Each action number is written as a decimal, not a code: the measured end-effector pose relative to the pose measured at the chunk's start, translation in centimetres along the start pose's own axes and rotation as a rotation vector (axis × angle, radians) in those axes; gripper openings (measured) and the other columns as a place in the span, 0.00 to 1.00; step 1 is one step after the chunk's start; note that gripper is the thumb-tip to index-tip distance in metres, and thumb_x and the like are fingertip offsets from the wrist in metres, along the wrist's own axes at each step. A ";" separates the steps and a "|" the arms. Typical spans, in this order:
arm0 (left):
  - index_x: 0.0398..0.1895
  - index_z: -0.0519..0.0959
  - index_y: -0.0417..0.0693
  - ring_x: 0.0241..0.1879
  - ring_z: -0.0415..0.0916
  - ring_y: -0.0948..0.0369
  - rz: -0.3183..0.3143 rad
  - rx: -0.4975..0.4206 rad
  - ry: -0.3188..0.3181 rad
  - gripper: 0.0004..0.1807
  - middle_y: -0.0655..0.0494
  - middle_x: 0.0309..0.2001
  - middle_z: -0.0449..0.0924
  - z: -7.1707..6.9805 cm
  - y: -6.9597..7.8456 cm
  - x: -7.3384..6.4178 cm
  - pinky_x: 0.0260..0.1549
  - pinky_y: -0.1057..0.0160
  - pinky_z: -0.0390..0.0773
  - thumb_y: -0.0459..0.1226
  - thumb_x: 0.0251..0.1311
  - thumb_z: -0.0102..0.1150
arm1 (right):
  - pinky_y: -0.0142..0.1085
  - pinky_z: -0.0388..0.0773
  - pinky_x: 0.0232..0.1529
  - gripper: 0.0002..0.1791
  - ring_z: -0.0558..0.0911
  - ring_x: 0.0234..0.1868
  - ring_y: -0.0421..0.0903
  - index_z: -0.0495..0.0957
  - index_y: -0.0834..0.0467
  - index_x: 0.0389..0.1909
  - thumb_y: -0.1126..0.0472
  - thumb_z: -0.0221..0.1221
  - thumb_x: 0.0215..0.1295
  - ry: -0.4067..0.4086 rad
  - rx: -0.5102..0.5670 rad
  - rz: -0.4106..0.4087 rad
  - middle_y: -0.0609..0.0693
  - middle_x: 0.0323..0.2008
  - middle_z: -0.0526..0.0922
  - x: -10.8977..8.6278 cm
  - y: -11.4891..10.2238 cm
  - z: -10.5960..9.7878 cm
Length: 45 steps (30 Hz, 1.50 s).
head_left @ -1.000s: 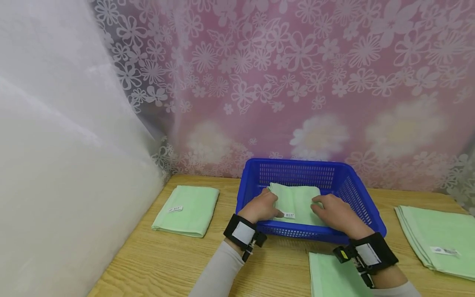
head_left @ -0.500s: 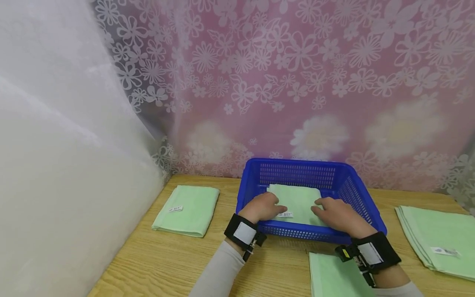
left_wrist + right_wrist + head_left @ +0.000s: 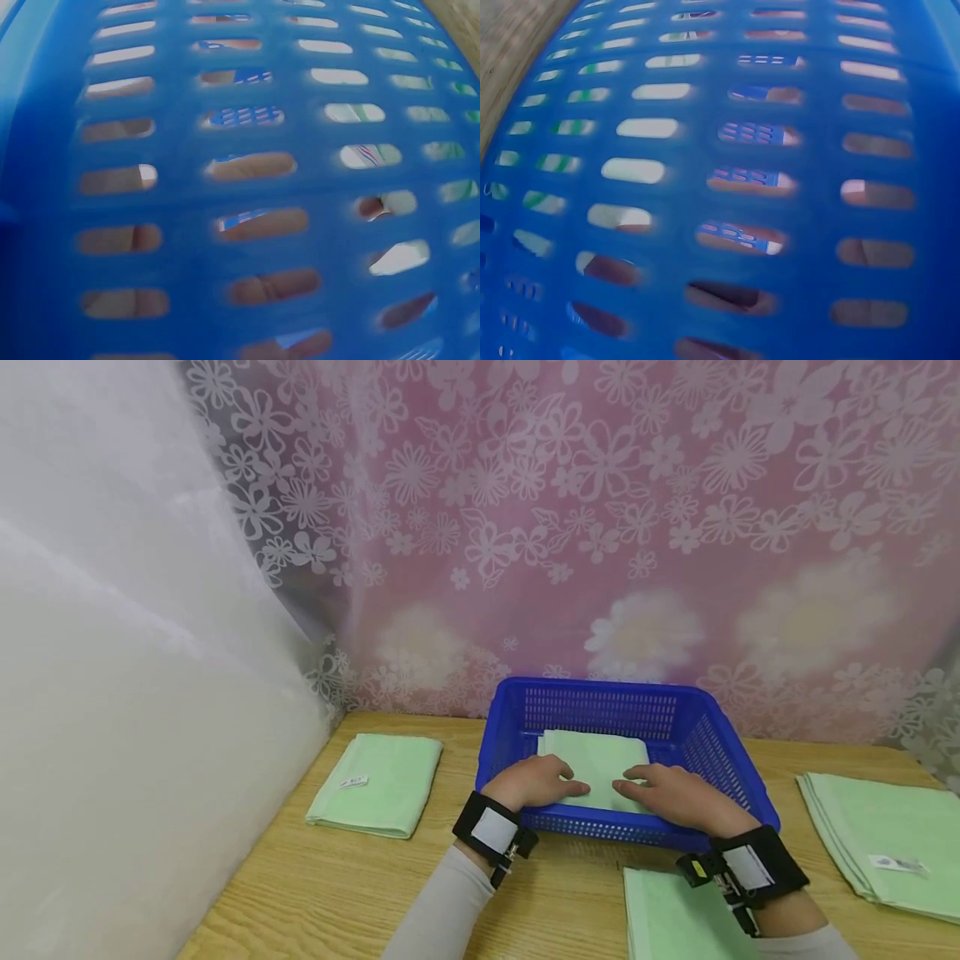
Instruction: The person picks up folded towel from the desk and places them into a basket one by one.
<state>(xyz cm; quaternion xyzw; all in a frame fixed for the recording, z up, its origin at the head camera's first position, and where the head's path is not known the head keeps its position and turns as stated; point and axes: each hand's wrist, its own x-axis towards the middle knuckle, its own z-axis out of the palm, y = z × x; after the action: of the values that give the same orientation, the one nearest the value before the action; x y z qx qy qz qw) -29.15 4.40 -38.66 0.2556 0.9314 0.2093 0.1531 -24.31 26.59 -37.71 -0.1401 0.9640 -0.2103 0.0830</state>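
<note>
A folded light green towel (image 3: 603, 756) lies inside the blue plastic basket (image 3: 600, 822). My left hand (image 3: 534, 779) is over its left side, fingers reaching in past the front rim and thumb pointing inward across the cloth. Opposite it, my right hand (image 3: 675, 792) lies over the right side with thumb and fingers extended toward the middle. Both hands rest on the towel without curling round it. The slotted basket wall (image 3: 180, 202) fills the left wrist view, and slivers of fingers and pale cloth show through the slots. A similar slotted wall (image 3: 682, 157) covers the right wrist view.
One folded green towel (image 3: 378, 785) lies on the wooden table (image 3: 330, 893) at the left. Another folded towel (image 3: 885, 843) is at the right, and a third towel (image 3: 678, 914) lies in front of the basket, partly under the right wrist. A flowered curtain (image 3: 525, 527) hangs behind.
The towel in the basket, creased down its middle a second ago, now looks flatter. Both thumbs have moved inward over it, and the towel's white label is now covered.
</note>
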 end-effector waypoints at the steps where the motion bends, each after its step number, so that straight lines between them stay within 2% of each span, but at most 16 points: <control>1: 0.61 0.81 0.48 0.60 0.77 0.57 -0.002 0.002 -0.007 0.28 0.55 0.59 0.81 0.0 0.0 0.0 0.58 0.56 0.75 0.57 0.70 0.53 | 0.62 0.74 0.53 0.33 0.80 0.56 0.66 0.76 0.69 0.61 0.42 0.50 0.75 -0.008 0.002 0.002 0.67 0.55 0.81 0.0 0.0 0.0; 7: 0.68 0.74 0.48 0.65 0.72 0.56 0.001 -0.009 -0.012 0.32 0.55 0.65 0.76 0.0 0.0 0.0 0.62 0.55 0.72 0.58 0.70 0.51 | 0.63 0.75 0.52 0.38 0.82 0.53 0.65 0.74 0.70 0.62 0.38 0.49 0.75 -0.011 0.010 0.016 0.69 0.56 0.80 0.1 0.1 0.1; 14: 0.74 0.67 0.49 0.72 0.62 0.53 0.018 0.023 0.071 0.34 0.51 0.71 0.68 -0.8 0.3 -0.6 0.68 0.51 0.65 0.57 0.71 0.51 | 0.67 0.72 0.52 0.42 0.77 0.58 0.69 0.68 0.67 0.69 0.34 0.45 0.74 0.036 -0.019 0.026 0.71 0.62 0.74 -0.3 -0.7 -0.6; 17: 0.78 0.60 0.53 0.78 0.48 0.48 0.023 0.014 0.128 0.39 0.47 0.78 0.54 -2.0 0.7 -1.6 0.71 0.43 0.56 0.60 0.69 0.51 | 0.71 0.67 0.54 0.44 0.69 0.64 0.74 0.62 0.64 0.74 0.33 0.46 0.73 0.082 -0.031 0.015 0.72 0.68 0.65 -1.0 -1.6 -1.4; 21: 0.81 0.48 0.64 0.79 0.25 0.45 0.017 0.011 0.218 0.48 0.48 0.81 0.31 -3.9 1.3 -3.1 0.71 0.33 0.37 0.66 0.63 0.52 | 0.79 0.50 0.57 0.47 0.47 0.72 0.79 0.51 0.57 0.79 0.32 0.49 0.71 0.165 -0.013 -0.010 0.72 0.76 0.45 -1.8 -2.7 -2.9; 24: 0.81 0.43 0.69 0.77 0.17 0.46 0.015 0.023 0.238 0.51 0.50 0.80 0.23 -4.7 1.4 -3.9 0.69 0.32 0.28 0.69 0.60 0.53 | 0.81 0.40 0.56 0.49 0.36 0.72 0.80 0.45 0.52 0.81 0.32 0.51 0.70 0.185 0.016 -0.013 0.70 0.78 0.35 -2.3 -3.0 -3.6; 29: 0.81 0.44 0.68 0.76 0.16 0.46 0.012 0.021 0.226 0.51 0.49 0.80 0.21 -4.7 1.4 -4.2 0.68 0.31 0.26 0.70 0.60 0.51 | 0.82 0.40 0.55 0.49 0.34 0.73 0.79 0.44 0.52 0.81 0.32 0.51 0.70 0.174 0.021 -0.008 0.69 0.78 0.34 -2.6 -3.2 -3.5; 34: 0.81 0.44 0.68 0.77 0.15 0.46 0.010 0.037 0.240 0.51 0.50 0.80 0.21 -4.7 1.7 -4.3 0.68 0.31 0.25 0.71 0.60 0.51 | 0.82 0.41 0.54 0.49 0.36 0.73 0.78 0.44 0.51 0.81 0.32 0.51 0.70 0.183 0.008 -0.014 0.69 0.78 0.36 -2.6 -3.5 -3.6; 45: 0.81 0.44 0.67 0.76 0.14 0.46 0.027 0.075 0.268 0.51 0.52 0.79 0.18 -4.9 3.0 -5.2 0.67 0.31 0.24 0.71 0.60 0.50 | 0.82 0.42 0.55 0.48 0.41 0.72 0.79 0.47 0.52 0.81 0.32 0.52 0.69 0.205 -0.032 -0.037 0.67 0.78 0.38 -3.6 -4.3 -4.2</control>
<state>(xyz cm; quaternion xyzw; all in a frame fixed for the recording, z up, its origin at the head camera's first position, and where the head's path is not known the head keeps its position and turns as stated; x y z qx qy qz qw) -25.51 2.38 -32.13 0.2434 0.9471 0.2084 0.0148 -20.85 25.57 -31.73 -0.1371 0.9679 -0.2094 -0.0222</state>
